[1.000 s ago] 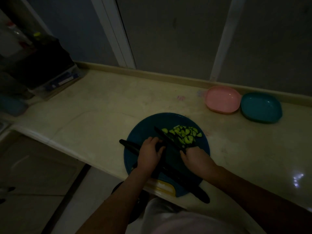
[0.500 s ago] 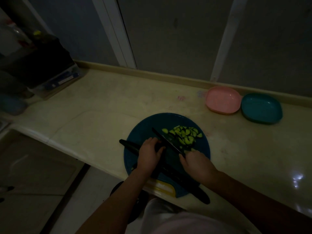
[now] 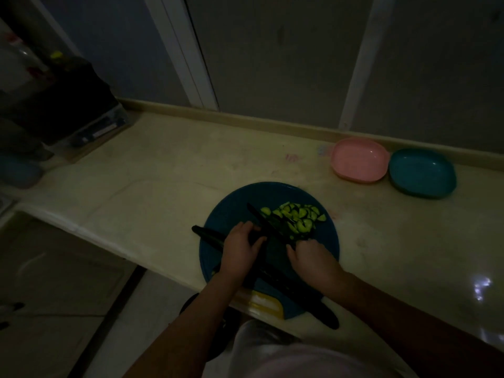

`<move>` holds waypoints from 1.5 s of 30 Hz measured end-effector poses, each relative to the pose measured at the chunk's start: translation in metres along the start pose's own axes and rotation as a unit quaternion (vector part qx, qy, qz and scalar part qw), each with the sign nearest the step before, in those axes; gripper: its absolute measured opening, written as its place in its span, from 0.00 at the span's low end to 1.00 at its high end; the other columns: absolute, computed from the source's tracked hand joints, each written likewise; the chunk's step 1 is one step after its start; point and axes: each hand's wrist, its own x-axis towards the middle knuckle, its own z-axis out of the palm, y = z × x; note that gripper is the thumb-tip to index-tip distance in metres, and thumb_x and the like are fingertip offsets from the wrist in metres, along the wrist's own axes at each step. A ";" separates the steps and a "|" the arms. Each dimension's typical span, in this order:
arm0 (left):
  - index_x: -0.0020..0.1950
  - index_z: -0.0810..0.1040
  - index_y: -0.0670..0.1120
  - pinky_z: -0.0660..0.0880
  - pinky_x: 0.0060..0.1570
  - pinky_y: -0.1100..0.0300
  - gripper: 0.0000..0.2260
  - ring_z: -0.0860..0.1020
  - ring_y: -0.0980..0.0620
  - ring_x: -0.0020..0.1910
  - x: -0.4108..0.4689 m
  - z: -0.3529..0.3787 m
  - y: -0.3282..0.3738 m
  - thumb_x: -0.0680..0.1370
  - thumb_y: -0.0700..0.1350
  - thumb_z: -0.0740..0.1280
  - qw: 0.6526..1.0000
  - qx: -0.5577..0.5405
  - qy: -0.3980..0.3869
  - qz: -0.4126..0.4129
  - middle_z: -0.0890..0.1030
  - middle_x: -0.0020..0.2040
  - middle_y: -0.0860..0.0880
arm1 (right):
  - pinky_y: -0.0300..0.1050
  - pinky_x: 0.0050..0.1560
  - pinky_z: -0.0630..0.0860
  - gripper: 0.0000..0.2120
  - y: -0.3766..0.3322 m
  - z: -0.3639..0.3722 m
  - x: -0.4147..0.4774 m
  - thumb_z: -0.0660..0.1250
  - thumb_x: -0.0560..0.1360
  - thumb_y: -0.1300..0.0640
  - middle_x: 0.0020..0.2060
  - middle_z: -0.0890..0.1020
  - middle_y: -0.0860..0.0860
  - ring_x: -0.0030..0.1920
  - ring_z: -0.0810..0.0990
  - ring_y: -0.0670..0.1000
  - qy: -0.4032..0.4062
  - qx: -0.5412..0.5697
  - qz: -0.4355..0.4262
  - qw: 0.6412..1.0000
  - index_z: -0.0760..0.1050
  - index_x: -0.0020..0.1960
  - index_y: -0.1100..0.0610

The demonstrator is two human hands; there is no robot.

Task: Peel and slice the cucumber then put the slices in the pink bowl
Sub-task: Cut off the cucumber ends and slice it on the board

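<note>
At the near edge of the round blue board (image 3: 231,211) sits a yellow patch (image 3: 266,302), and a long dark object (image 3: 324,315) lies slantwise across the board, its near end past the rim; the dim light hides what it is. Over the middle of the board the left hand (image 3: 238,248) curls its fingers down onto the dark uncut cucumber (image 3: 268,237), its fingertips just beside the blade. To the right of it, also over the board, the right hand (image 3: 311,259) is clenched round the handle of the knife (image 3: 261,219), whose blade slants away toward the board's far left. Right of the blade, on the far half of the board, the green slices (image 3: 296,216) lie in a loose heap. Beyond the board to the right, well apart from it on the pale counter (image 3: 163,173), stands the pink bowl (image 3: 360,159), with a blue-green bowl (image 3: 421,173) just beside it, farther right
</note>
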 end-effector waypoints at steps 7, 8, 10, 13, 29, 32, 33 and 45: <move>0.47 0.78 0.40 0.65 0.40 0.64 0.08 0.76 0.50 0.46 0.000 -0.001 0.002 0.72 0.43 0.72 1.000 -0.007 0.000 -0.009 0.78 0.45 0.45 | 0.39 0.33 0.64 0.20 0.009 -0.004 -0.006 0.53 0.81 0.51 0.28 0.65 0.46 0.30 0.69 0.46 0.003 0.022 -0.013 1.000 0.64 0.32 0.56; 0.47 0.78 0.40 0.65 0.39 0.65 0.08 0.76 0.50 0.45 0.000 -0.001 0.001 0.72 0.42 0.72 1.000 -0.011 0.001 -0.013 0.78 0.45 0.44 | 0.39 0.33 0.64 0.19 0.009 -0.002 -0.007 0.53 0.81 0.51 0.28 0.65 0.46 0.30 0.69 0.46 0.005 0.032 -0.017 0.999 0.67 0.34 0.57; 0.46 0.77 0.40 0.64 0.39 0.67 0.09 0.76 0.51 0.44 0.000 -0.001 0.002 0.72 0.43 0.73 1.000 -0.017 0.003 -0.020 0.78 0.45 0.44 | 0.41 0.32 0.65 0.16 0.007 0.001 -0.009 0.53 0.81 0.51 0.28 0.65 0.46 0.28 0.66 0.44 0.007 0.038 -0.021 0.999 0.69 0.38 0.57; 0.46 0.78 0.39 0.62 0.37 0.68 0.09 0.73 0.54 0.42 0.000 -0.001 0.002 0.72 0.43 0.72 1.000 -0.012 0.005 -0.021 0.78 0.44 0.45 | 0.35 0.24 0.60 0.19 0.006 0.003 -0.011 0.53 0.81 0.51 0.27 0.65 0.46 0.26 0.63 0.40 0.011 0.022 -0.025 0.999 0.64 0.33 0.55; 0.47 0.78 0.38 0.64 0.40 0.67 0.09 0.76 0.51 0.45 0.000 -0.001 0.001 0.71 0.41 0.73 1.000 -0.003 0.003 -0.023 0.79 0.46 0.43 | 0.37 0.23 0.56 0.18 -0.010 0.006 0.001 0.53 0.82 0.55 0.39 0.80 0.56 0.31 0.73 0.50 0.001 -0.054 -0.030 0.998 0.73 0.37 0.60; 0.47 0.78 0.38 0.61 0.40 0.69 0.08 0.76 0.50 0.46 0.000 -0.002 0.001 0.72 0.41 0.72 1.000 0.012 -0.007 -0.003 0.79 0.46 0.43 | 0.36 0.24 0.54 0.22 -0.005 0.003 0.000 0.52 0.82 0.54 0.28 0.66 0.47 0.27 0.63 0.44 -0.005 -0.034 -0.013 0.999 0.59 0.29 0.53; 0.47 0.78 0.38 0.61 0.41 0.69 0.08 0.76 0.48 0.47 0.000 -0.002 0.000 0.72 0.41 0.72 1.000 0.016 -0.010 0.002 0.78 0.46 0.43 | 0.35 0.24 0.54 0.22 -0.002 0.003 0.000 0.52 0.82 0.54 0.27 0.63 0.46 0.28 0.64 0.45 -0.008 -0.025 -0.011 1.000 0.58 0.29 0.53; 0.44 0.78 0.39 0.63 0.38 0.66 0.09 0.74 0.53 0.42 -0.003 0.000 0.001 0.71 0.42 0.73 0.999 -0.005 0.026 -0.020 0.79 0.43 0.44 | 0.33 0.23 0.56 0.21 -0.001 0.002 -0.017 0.52 0.82 0.51 0.28 0.65 0.46 0.26 0.61 0.39 0.015 -0.009 -0.026 1.000 0.58 0.30 0.52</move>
